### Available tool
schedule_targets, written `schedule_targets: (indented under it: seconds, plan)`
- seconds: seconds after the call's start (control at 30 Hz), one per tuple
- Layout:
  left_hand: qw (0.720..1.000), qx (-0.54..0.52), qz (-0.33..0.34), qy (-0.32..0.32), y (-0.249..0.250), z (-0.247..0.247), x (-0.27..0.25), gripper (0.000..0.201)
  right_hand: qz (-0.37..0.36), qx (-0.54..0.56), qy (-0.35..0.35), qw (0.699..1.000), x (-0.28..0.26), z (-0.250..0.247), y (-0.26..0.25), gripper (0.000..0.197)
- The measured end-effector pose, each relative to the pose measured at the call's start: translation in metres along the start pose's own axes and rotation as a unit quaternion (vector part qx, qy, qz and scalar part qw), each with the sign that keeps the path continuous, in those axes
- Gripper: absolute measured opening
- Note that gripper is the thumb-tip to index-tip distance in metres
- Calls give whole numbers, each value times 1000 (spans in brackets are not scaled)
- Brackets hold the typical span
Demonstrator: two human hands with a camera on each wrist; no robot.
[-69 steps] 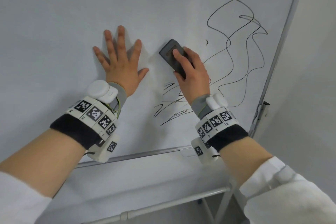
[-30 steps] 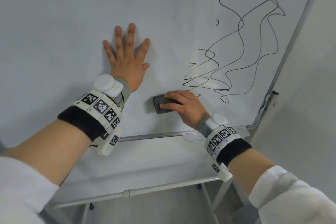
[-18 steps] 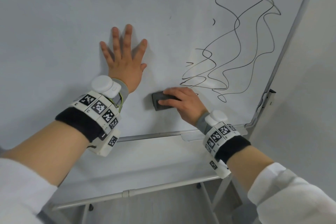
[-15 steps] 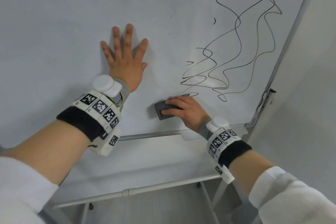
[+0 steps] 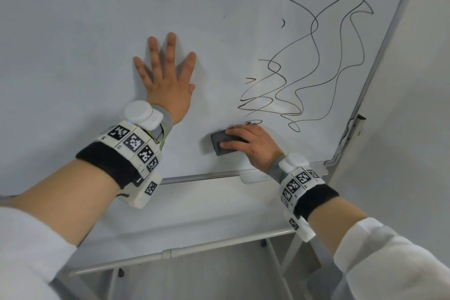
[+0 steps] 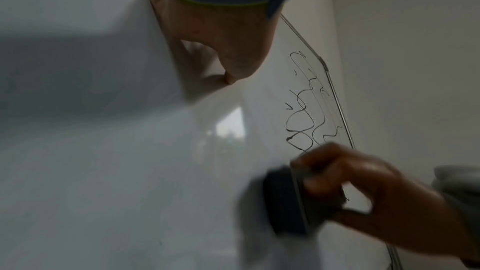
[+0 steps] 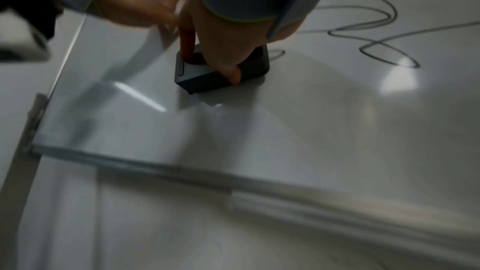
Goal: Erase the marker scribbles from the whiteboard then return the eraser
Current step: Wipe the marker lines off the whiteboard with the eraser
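Observation:
My right hand [image 5: 253,146] grips a dark grey eraser [image 5: 220,145] and holds it flat against the whiteboard [image 5: 73,31], low down and just below the scribbles. Black marker scribbles [image 5: 314,61] loop over the board's right part, up to its top right. A small loop of ink [image 7: 276,53] lies right beside the eraser [image 7: 205,78]. My left hand [image 5: 168,80] presses flat on the board with spread fingers, left of and above the eraser. In the left wrist view the eraser [image 6: 283,200] and right hand [image 6: 363,188] are blurred.
The board's metal frame [image 5: 379,61] runs along the right edge, and a narrow tray [image 5: 255,178] sits on its bottom edge under my right wrist. Stand bars [image 5: 170,252] cross below the board. A plain wall [image 5: 418,129] is at the right.
Over two seconds the eraser came down from mid-board to the lower part, and the low zigzag scribbles are gone. In the last half second it has shifted only slightly; my left hand has stayed put.

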State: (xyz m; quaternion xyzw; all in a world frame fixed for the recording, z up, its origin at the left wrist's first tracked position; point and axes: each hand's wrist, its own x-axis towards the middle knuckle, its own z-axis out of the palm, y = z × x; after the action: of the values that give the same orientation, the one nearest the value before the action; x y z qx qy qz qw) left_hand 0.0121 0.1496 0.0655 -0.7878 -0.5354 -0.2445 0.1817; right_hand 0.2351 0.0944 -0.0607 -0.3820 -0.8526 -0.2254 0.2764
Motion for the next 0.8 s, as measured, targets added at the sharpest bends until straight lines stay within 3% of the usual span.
schedule_targets:
  seconds: [0.13, 0.23, 0.33, 0.5, 0.7, 0.8]
  plan:
    - [1000, 2, 0, -5, 2, 1, -2, 61, 5, -4, -22, 1000, -7, -1, 2, 65]
    - [1000, -7, -2, -6, 7, 2, -3, 60, 65, -2, 52, 997, 8, -18, 11, 50]
    - [1000, -13, -4, -3, 11, 4, -4, 60, 103, 4, 110, 989, 18, -30, 20, 57]
    - [1000, -10, -7, -6, 14, 9, -6, 63, 114, -3, 112, 987, -3, -15, 16, 65]
    - [1000, -9, -11, -6, 17, 10, -6, 62, 86, 3, 52, 995, -10, -21, 19, 56]
    - [1000, -10, -16, -5, 20, 12, -6, 61, 137, 2, 103, 985, 2, -39, 29, 62]
